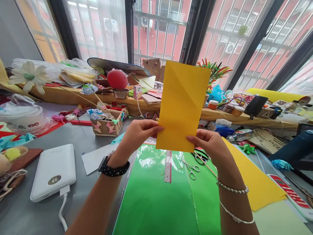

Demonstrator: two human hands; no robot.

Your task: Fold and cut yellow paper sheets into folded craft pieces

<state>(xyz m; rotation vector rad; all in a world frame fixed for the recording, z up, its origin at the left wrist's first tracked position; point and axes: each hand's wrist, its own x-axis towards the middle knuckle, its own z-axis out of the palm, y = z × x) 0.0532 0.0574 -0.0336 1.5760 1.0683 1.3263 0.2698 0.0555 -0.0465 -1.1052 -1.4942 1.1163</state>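
Note:
A rectangular sheet of yellow paper is held upright in front of me, with a faint diagonal crease near its top. My left hand pinches its lower left edge between thumb and fingers. At the lower right corner, my right hand grips the same sheet, thumb in front and fingers partly behind. Below the paper lies a green mat under clear plastic. On it rest a pink and white ruler, small metal scissors and a dark-handled pair, partly behind my right hand.
A white power bank with a cable lies at left. Beyond it stands a cardboard box with paper flowers. More yellow paper lies at right, near a red and white device. A cluttered ledge runs below the windows.

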